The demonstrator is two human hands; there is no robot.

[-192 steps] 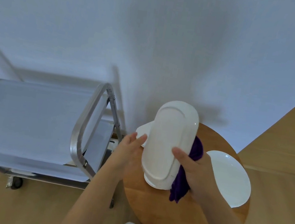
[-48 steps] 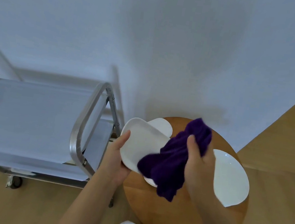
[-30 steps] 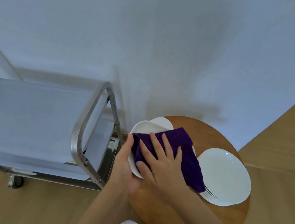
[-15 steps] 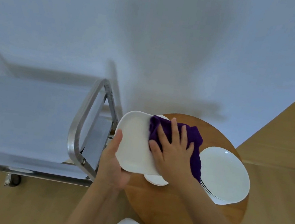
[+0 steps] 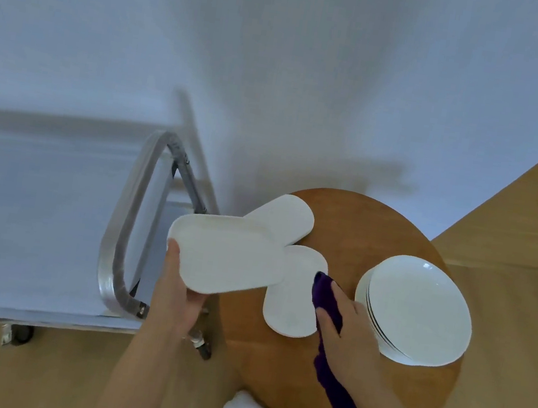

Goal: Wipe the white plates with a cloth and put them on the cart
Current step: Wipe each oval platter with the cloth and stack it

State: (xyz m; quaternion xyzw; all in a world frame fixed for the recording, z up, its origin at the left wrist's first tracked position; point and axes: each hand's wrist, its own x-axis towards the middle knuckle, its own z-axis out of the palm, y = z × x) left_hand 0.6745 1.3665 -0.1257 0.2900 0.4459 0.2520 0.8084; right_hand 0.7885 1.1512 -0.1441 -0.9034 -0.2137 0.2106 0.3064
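My left hand grips a white oblong plate by its near edge, held level above the gap between the round wooden table and the cart. My right hand holds a purple cloth over the table, beside an oblong plate that lies flat. Another oblong plate lies at the table's back left. A stack of round white plates sits at the right.
The cart has a steel loop handle facing the table and a pale grey top shelf with nothing on it. A white wall stands close behind both. Wooden floor lies to the right.
My right hand has lifted the cloth off the held plate and drawn back toward me and to the right. My left hand has carried the plate slightly left, toward the cart.
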